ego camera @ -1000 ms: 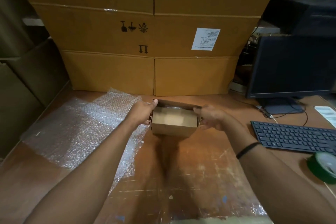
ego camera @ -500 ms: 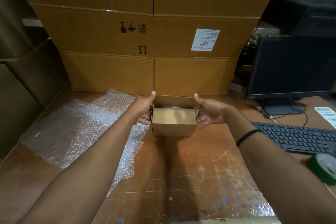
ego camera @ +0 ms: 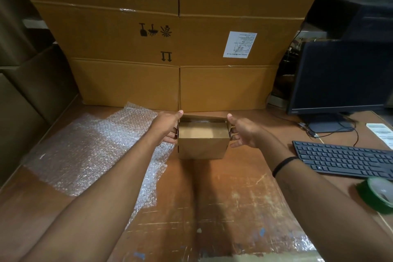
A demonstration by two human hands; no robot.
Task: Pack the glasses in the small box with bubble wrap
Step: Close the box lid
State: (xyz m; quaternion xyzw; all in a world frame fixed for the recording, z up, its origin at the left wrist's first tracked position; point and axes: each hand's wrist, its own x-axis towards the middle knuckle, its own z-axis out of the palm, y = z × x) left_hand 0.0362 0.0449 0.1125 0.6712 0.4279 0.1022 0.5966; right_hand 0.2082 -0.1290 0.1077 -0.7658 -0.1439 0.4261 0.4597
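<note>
Cardboard small box point(ego camera: 202, 148) between left hand point(ego camera: 168, 126) and right hand point(ego camera: 244, 132), fingers point(ego camera: 236, 144) alongside.

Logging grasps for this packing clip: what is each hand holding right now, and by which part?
Nothing is gripped. The small box stands on the table; left hand and right hand flank its side walls, fingers straight.

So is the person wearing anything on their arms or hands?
Just one thing: a thin black band goes round the right wrist. Both forearms are bare with no sleeves showing, and the left hand and right hand have no gloves.
</note>
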